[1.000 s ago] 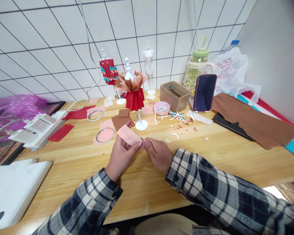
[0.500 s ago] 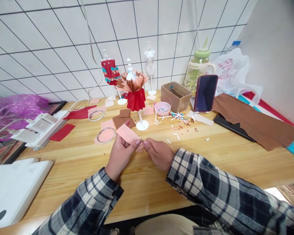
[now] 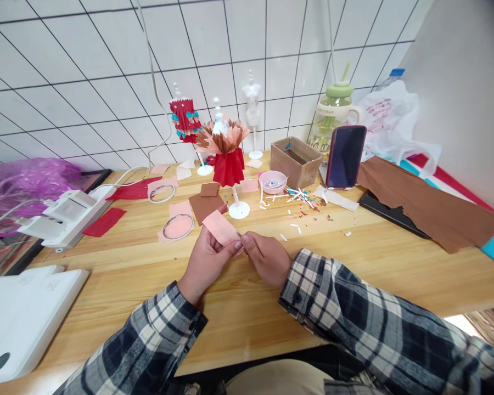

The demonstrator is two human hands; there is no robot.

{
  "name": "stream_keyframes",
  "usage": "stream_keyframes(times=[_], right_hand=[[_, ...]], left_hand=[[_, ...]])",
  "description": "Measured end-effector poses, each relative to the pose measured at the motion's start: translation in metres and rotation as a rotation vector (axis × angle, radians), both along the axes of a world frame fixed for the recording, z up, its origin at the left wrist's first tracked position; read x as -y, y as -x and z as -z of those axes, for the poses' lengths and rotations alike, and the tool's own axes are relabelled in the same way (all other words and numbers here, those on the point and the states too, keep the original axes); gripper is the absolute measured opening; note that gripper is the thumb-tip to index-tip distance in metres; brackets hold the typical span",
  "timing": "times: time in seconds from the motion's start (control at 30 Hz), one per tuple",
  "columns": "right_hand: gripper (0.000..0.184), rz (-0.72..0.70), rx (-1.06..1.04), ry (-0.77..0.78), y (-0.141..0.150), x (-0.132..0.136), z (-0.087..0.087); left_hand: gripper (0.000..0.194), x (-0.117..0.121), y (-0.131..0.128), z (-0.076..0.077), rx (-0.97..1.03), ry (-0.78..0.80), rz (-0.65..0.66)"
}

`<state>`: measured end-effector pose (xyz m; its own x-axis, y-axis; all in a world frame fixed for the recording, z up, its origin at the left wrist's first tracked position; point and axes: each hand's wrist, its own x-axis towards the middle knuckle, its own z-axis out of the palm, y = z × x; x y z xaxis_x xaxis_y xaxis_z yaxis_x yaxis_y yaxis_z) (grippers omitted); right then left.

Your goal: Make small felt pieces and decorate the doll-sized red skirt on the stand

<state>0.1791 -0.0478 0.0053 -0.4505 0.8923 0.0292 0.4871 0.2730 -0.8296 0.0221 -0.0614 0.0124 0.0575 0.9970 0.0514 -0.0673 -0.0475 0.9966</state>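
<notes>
Above the near part of the table, my left hand (image 3: pixel 203 260) is closed on a piece of pink crepe paper (image 3: pixel 219 226), thumb on top and fingers underneath. The right end of that paper is pinched by my right hand (image 3: pixel 270 258), its thumb and forefinger meeting close to my left thumb. A small dark bit shows at the pinch; what it is I cannot make out. Just beyond my hands stands a small white dress form (image 3: pixel 229 167) in a red pleated skirt with a pink and brown petal-like collar. Brown paper squares (image 3: pixel 206 207) lie left of its base.
Behind are a red-dressed form (image 3: pixel 184 118) and a bare form (image 3: pixel 253 107). Farther right are a pink bowl (image 3: pixel 273 189), paper scraps (image 3: pixel 302 197), a cardboard box (image 3: pixel 302 170), a phone (image 3: pixel 346 156) and brown paper (image 3: pixel 432 206). Left lie tape rings (image 3: pixel 164 233) and a power strip (image 3: pixel 72 222).
The pink paper has tilted and shifted slightly right in my left hand, and the two hands have drawn a little closer. My right hand stays in nearly the same place.
</notes>
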Motion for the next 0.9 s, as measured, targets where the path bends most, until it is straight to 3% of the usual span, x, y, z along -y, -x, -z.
stream_keyframes(times=[0.53, 0.8, 0.9], right_hand=[[0.040, 0.039, -0.053, -0.020, 0.002, 0.001, 0.003], [0.046, 0.225, -0.266, 0.086, 0.001, -0.008, 0.015], [0.043, 0.221, -0.295, 0.110, 0.000, -0.009, 0.013]], left_hand=[[0.079, 0.000, -0.002, 0.000, -0.002, -0.021, -0.023], [0.082, 0.000, -0.001, -0.001, 0.010, -0.015, -0.032], [0.084, 0.000, -0.001, -0.001, 0.017, -0.008, -0.037]])
